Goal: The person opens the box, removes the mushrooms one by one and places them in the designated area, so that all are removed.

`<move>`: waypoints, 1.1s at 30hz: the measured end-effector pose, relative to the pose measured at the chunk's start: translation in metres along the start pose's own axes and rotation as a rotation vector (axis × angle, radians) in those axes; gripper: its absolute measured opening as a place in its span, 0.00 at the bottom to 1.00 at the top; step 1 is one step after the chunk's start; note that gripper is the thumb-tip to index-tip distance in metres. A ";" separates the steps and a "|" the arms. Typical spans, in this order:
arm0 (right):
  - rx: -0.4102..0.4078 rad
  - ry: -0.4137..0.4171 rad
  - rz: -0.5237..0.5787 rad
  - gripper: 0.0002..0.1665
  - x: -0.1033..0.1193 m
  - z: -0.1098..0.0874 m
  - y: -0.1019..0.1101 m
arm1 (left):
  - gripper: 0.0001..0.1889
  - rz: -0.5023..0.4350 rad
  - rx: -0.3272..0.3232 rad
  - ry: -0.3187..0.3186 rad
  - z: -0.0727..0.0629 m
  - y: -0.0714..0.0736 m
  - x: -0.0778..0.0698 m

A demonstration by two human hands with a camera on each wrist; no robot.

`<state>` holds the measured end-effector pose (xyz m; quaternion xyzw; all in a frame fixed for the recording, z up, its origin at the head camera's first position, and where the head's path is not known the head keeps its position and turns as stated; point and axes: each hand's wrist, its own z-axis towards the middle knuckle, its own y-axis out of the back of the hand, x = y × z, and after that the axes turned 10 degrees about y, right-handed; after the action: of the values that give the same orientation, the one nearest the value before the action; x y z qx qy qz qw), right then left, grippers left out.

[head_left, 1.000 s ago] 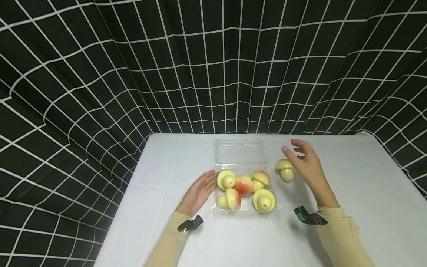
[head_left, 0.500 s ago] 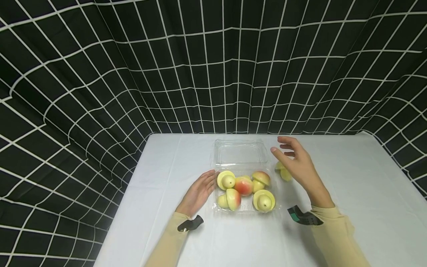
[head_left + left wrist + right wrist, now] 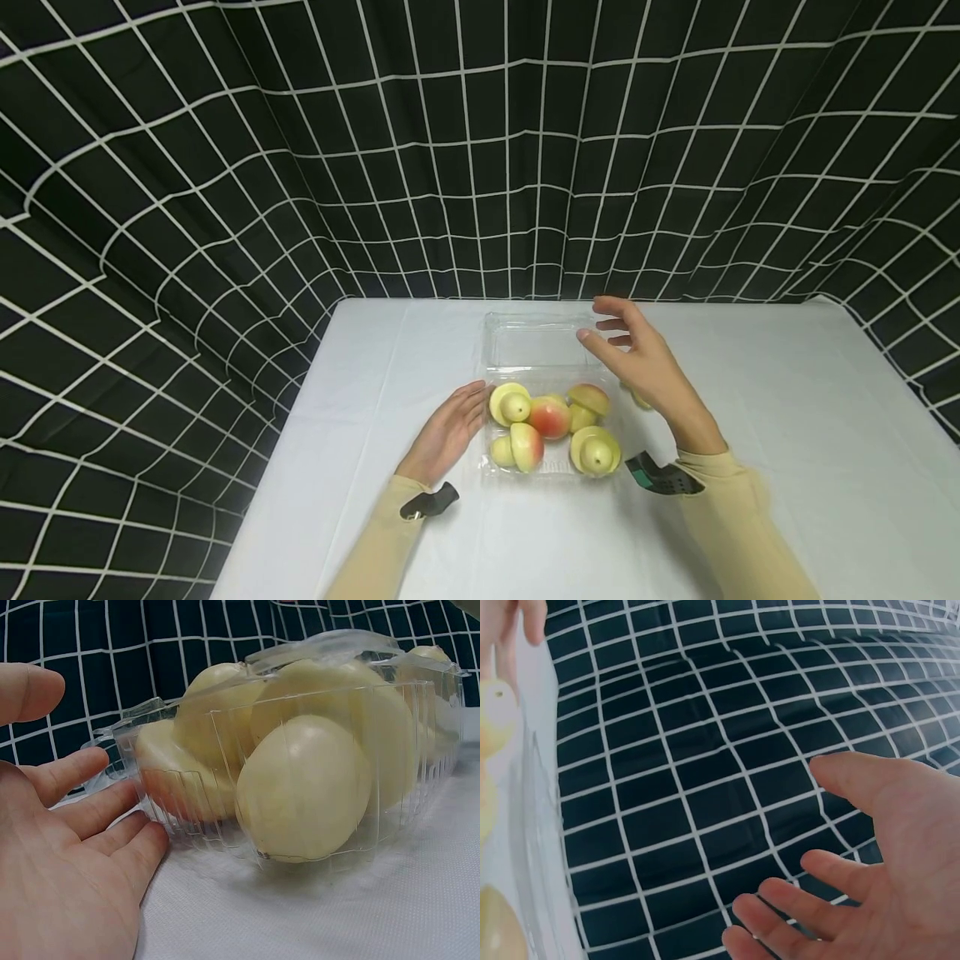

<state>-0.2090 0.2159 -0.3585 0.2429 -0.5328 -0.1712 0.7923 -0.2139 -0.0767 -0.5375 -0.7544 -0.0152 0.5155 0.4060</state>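
Note:
A clear plastic clamshell box (image 3: 557,458) lies with its lid (image 3: 525,343) folded back. Inside are several pale yellow, mushroom-shaped toys (image 3: 550,418), some with red-blushed caps. My left hand (image 3: 446,433) touches the box's left side with straight fingers, as the left wrist view also shows at the clear wall (image 3: 187,802). Over the right edge of the lid hovers my right hand (image 3: 645,362), fingers spread and holding nothing; the right wrist view shows its bare palm (image 3: 922,877). Another mushroom toy (image 3: 641,402) sits right of the box, mostly hidden beneath that hand.
The box stands on a white-clothed table (image 3: 555,542). Behind and at the sides hangs a black curtain (image 3: 510,167) with a white grid. Each wrist carries a dark strap-like camera mount (image 3: 663,477).
My right hand has moved left and slightly away from me, from beside the loose mushroom toy to over the lid, covering most of that toy. My left hand stays put.

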 end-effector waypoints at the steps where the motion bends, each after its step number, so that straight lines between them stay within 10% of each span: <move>1: 0.009 -0.001 0.003 0.37 0.001 0.001 -0.002 | 0.30 0.000 -0.001 0.000 0.000 0.000 0.000; 33: 0.156 0.043 0.029 0.37 0.002 0.010 -0.051 | 0.30 0.040 -0.002 0.006 -0.001 0.000 -0.001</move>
<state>-0.2178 0.1706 -0.3830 0.3000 -0.5309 -0.1126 0.7845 -0.2139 -0.0780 -0.5367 -0.7565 0.0003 0.5214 0.3948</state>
